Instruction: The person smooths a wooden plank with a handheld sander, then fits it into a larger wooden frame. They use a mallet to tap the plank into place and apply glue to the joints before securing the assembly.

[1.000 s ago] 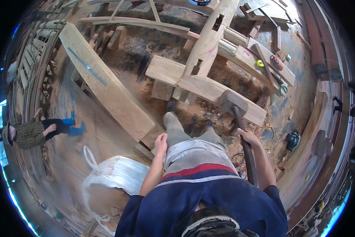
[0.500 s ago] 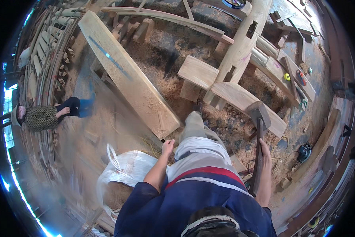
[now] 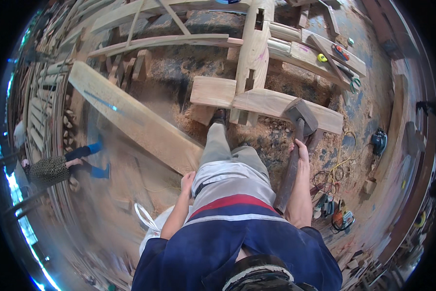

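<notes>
Head view shows you standing in sawdust with your right hand wrapped around the long dark wooden handle of a heavy grey-headed mallet, fingers clenched on the shaft just below the head. The mallet's head rests on, or sits just above, the pale flat timber beam lying crosswise in front of you; the bend of the lens makes it hard to tell whether they touch. That beam passes through a tall upright-running post with cut mortise slots, and a shorter pale block sticks out on its other side. Your left hand hangs beside your hip with nothing in it, fingers loosely curled, close to the near end of a long wide pale plank that runs away diagonally to your left. A white plastic sack lies on the floor by your left leg. To your right, power tools and coiled cords lie on the floor. At the far left, another person in a dark patterned top is low to the ground.
</notes>
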The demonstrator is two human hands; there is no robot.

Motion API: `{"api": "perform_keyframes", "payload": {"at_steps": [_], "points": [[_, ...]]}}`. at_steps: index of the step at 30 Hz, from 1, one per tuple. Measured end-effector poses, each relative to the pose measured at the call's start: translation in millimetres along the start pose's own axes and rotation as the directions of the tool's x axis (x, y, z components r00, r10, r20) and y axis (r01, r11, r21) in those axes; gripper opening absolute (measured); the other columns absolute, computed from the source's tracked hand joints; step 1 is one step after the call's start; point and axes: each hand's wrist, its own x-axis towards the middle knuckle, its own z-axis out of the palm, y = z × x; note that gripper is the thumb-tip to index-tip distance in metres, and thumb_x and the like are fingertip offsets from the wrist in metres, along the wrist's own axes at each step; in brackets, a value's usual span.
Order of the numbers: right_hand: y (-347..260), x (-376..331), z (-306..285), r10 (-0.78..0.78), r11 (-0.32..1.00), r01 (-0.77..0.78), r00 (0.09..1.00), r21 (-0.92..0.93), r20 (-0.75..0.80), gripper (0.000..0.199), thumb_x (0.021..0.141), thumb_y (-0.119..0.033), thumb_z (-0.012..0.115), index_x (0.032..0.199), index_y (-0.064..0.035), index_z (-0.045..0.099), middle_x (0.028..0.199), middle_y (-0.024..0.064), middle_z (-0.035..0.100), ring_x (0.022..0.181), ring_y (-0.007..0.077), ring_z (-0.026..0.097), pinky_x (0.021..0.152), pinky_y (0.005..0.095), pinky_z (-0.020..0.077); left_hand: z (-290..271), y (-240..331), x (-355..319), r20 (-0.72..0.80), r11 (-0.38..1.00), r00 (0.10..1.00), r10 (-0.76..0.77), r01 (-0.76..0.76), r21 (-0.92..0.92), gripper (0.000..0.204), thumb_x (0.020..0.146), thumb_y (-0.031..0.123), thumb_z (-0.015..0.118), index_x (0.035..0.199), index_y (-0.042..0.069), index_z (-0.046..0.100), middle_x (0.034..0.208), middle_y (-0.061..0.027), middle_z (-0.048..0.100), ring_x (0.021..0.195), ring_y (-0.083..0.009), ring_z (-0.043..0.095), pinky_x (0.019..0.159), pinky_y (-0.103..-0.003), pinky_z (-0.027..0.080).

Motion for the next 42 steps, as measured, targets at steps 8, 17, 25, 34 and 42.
{"api": "perform_keyframes", "payload": {"at_steps": [8,17,25,34,42], "points": [[8.2,-6.3,21.4,0.009,0.999,-0.010,0.999,0.039,0.037,0.024,0.099,-0.026,0.062,0.088,-0.0053,0.056,0.074,0.0058,0.060,0.062,0.0167,0.058,0.059,0.0296,0.0525,-3.0,83.6,44.6,0.043,0.954,0.994,0.095,-0.104,0.282,0.050,0.105,0.043,0.057,0.117,-0.002,0.074,0.104,-0.0139,0.077,0.097,-0.0212,0.070,0.088,-0.036,0.053],[68.3,30.6,132.1,-0.273,0.953,0.295,0.934,0.068,-0.231,0.023,0.098,-0.024,0.064,0.085,-0.0061,0.057,0.071,0.0066,0.061,0.056,0.0206,0.059,0.053,0.0354,0.0526,101.3,369.5,-41.4,0.874,0.918,0.400,-0.276,-0.158,0.363,0.051,0.108,0.044,0.053,0.136,0.002,0.063,0.120,-0.0118,0.071,0.111,-0.0203,0.067,0.101,-0.039,0.050],[132.0,5.8,196.6,-0.200,0.839,0.261,0.964,0.478,-0.174,0.018,0.097,-0.017,0.065,0.095,-0.0002,0.060,0.073,0.0100,0.063,0.062,0.0219,0.063,0.058,0.0356,0.0570,133.1,431.5,-109.9,0.551,0.677,0.396,-0.734,0.362,0.641,0.019,0.102,0.021,0.063,0.091,0.007,0.058,0.072,-0.0024,0.060,0.056,-0.0139,0.059,0.051,-0.030,0.055],[209.3,6.6,60.5,-0.399,0.719,0.169,0.895,0.674,0.200,0.035,0.105,-0.030,0.057,0.083,-0.0025,0.058,0.071,0.0065,0.060,0.061,0.0182,0.059,0.059,0.0312,0.0522,145.3,309.9,-198.3,0.585,0.675,0.491,-0.645,0.009,0.737,0.011,0.096,0.013,0.063,0.091,0.005,0.058,0.069,-0.0072,0.062,0.055,-0.0194,0.062,0.050,-0.037,0.054],[342.6,-141.1,64.3,-0.428,0.390,0.844,0.521,0.369,-0.739,0.015,0.103,-0.020,0.061,0.103,-0.0051,0.063,0.089,-0.0003,0.063,0.084,0.0109,0.061,0.083,0.0251,0.0512,164.9,253.4,-204.8,0.263,0.272,0.236,-0.935,0.006,0.962,0.011,0.093,0.013,0.060,0.094,0.003,0.056,0.067,-0.0080,0.060,0.054,-0.0192,0.063,0.053,-0.036,0.058]]}}
